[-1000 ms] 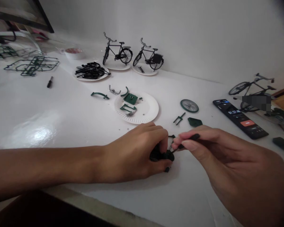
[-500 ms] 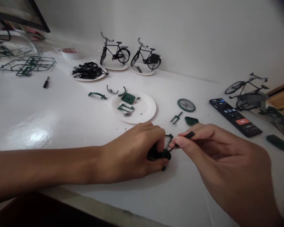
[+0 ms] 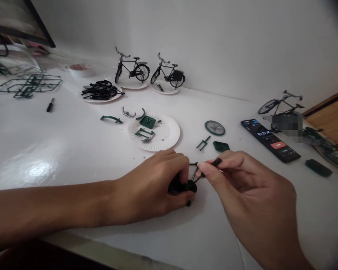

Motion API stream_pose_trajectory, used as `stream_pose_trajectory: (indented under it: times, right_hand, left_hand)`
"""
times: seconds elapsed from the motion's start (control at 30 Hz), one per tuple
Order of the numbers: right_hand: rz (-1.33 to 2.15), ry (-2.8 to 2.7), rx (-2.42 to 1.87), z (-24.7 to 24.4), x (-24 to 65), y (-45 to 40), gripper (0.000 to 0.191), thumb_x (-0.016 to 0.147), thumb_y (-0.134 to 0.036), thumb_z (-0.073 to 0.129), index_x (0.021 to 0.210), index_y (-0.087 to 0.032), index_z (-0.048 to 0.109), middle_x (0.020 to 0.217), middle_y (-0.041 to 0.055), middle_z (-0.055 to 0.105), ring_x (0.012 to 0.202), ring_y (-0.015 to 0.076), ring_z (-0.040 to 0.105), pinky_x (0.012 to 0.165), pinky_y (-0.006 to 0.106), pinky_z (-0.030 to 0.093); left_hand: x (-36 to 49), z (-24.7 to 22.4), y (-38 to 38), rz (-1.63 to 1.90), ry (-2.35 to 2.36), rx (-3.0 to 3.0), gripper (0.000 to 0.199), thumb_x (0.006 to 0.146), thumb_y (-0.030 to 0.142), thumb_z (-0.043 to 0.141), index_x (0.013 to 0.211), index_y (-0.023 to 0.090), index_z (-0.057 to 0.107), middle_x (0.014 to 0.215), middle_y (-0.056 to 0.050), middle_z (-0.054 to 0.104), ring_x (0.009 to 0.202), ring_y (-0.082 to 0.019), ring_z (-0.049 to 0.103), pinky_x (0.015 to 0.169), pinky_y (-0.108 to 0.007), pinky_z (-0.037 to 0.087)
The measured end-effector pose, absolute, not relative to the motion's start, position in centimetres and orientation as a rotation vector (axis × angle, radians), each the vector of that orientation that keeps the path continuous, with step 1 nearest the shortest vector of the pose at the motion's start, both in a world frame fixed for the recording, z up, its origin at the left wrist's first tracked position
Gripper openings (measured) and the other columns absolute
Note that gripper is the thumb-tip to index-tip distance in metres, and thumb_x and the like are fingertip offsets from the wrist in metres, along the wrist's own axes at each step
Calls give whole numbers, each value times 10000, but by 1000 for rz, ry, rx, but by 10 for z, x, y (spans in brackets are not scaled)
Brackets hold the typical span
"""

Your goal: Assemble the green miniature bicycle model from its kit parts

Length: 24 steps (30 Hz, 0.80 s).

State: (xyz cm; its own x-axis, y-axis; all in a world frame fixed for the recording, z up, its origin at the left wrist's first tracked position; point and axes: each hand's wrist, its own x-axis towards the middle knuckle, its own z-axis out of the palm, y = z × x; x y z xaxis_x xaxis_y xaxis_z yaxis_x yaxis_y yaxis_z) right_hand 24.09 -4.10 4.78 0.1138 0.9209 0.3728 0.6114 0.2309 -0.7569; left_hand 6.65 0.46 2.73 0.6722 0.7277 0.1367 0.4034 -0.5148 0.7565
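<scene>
My left hand (image 3: 160, 183) is closed around a dark miniature bicycle frame (image 3: 192, 186), pressing it down near the table's front edge. Fingers hide most of the frame; a few thin tubes and a rounded dark part show past the fingertips. Pinched between thumb and fingers of my right hand (image 3: 253, 191) is a small black-handled screwdriver (image 3: 216, 162). Its thin shaft slants down to the rounded part of the frame, where the tip seems to touch; I cannot make out a screw there. Beyond my hands lie a green-rimmed spoked wheel (image 3: 215, 128), a green fork (image 3: 203, 143) and a green bag-shaped piece (image 3: 221, 146).
A white paper plate (image 3: 171, 131) carries small green parts, with a curved green fender (image 3: 111, 119) beside it. Another screwdriver (image 3: 50, 105) lies to the left. Behind stand finished model bicycles (image 3: 132, 69) and a plate of black parts (image 3: 101, 90). A phone (image 3: 270, 140) lies right.
The whole view has shifted, so things on the table appear further left and slightly lower. Both hands keep their grips, with the screwdriver still against the frame.
</scene>
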Motion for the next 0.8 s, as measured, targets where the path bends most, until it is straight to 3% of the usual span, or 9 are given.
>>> stream_pose_trajectory:
  times: [0.33,0.5,0.67,0.8]
  right_hand:
    - [580,-1592,-1363,40,246,-38,55,873,-203,667,874,-245,632,814,-31,682,747,119,657,648,181,538]
    - [578,-1694,-1283,39,249,-39,314,881,-152,645,1141,-327,653,904,-51,686,812,105,649,771,198,533]
    - [760,-1725,-1222,44,249,-37,100,913,-187,607,931,-263,669,907,-31,679,852,121,650,766,204,518]
    - [841,-1707,-1328,49,250,-36,105,914,-229,607,819,-238,650,811,-27,660,784,132,637,713,215,510]
  left_hand:
    - [67,24,3,579,854,2131,206,803,200,666,822,194,461,836,23,546,777,-142,477,677,-283,370]
    - [68,24,4,555,821,2132,181,812,192,655,837,191,477,871,9,579,807,-155,484,726,-306,387]
    - [69,25,5,559,820,2159,153,818,211,651,861,184,506,868,-2,581,810,-160,490,736,-312,396]
    - [68,26,5,582,810,2166,165,807,209,660,833,179,499,834,-2,561,806,-156,500,741,-301,402]
